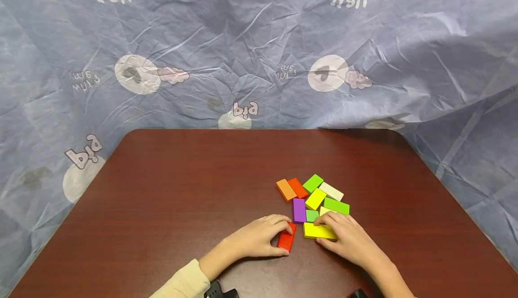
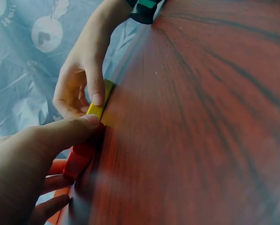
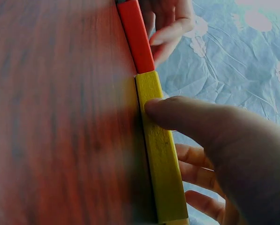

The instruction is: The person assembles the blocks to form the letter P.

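My left hand [image 1: 261, 237] grips a red block [image 1: 286, 240] between thumb and fingers, near the front of the table. Just to its right, my right hand [image 1: 350, 239] holds a yellow block [image 1: 315, 230] lengthwise along the table, with the thumb on its near side. In the right wrist view the red block's end comes right up to the yellow block [image 3: 161, 159]. Behind the yellow block stand a purple block [image 1: 299, 211] and a small-looking green block [image 1: 312, 215]. A pale yellow block [image 1: 326, 210] is partly hidden by my right fingers.
Farther back lie an orange block [image 1: 286, 190], a red-orange block [image 1: 298, 188], a bright green block [image 1: 313, 183], another yellow block [image 1: 316, 198], a cream block [image 1: 332, 191] and a longer green block [image 1: 337, 206]. A patterned grey-blue cloth [image 1: 243, 55] hangs behind the brown table [image 1: 182, 190].
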Demonstrator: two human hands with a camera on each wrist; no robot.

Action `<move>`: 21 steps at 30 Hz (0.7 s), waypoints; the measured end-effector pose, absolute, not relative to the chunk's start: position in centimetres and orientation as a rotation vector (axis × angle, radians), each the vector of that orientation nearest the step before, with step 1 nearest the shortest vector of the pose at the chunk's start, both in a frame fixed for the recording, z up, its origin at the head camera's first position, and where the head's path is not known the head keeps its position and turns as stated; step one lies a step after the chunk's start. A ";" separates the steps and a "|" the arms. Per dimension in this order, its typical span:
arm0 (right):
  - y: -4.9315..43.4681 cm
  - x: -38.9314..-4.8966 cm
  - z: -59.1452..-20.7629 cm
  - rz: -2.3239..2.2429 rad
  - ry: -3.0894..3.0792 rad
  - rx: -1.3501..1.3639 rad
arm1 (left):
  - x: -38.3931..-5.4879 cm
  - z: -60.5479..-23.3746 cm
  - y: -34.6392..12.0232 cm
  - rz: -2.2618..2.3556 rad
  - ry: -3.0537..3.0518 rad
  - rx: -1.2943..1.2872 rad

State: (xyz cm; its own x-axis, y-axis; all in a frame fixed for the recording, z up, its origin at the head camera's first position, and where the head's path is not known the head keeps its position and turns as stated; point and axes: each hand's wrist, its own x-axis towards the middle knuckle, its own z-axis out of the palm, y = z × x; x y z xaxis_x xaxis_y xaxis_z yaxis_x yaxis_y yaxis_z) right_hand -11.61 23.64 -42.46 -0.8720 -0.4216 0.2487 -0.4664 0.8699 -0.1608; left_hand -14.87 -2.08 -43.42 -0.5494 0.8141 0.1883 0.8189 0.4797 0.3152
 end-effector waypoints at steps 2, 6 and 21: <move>23.6 -11.6 -42.3 0.301 -2.871 0.675 | -15.3 -43.4 -2.3 -0.585 -2.689 -1.450; 23.6 -11.4 -41.9 0.278 -2.920 0.669 | -16.5 -43.4 -3.3 -0.641 -2.732 -1.263; 23.2 -10.5 -40.3 0.512 -2.946 0.705 | -19.4 -44.7 -6.2 -0.894 -2.772 -0.976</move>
State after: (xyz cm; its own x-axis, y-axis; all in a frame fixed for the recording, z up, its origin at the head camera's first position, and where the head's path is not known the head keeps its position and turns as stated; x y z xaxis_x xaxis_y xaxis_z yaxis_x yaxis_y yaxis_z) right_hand -10.52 23.22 -40.35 -0.8925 -0.4278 0.1427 -0.4509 0.8394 -0.3034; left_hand -19.37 -6.21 -44.72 -0.7960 0.5525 0.2473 0.5929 0.6291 0.5027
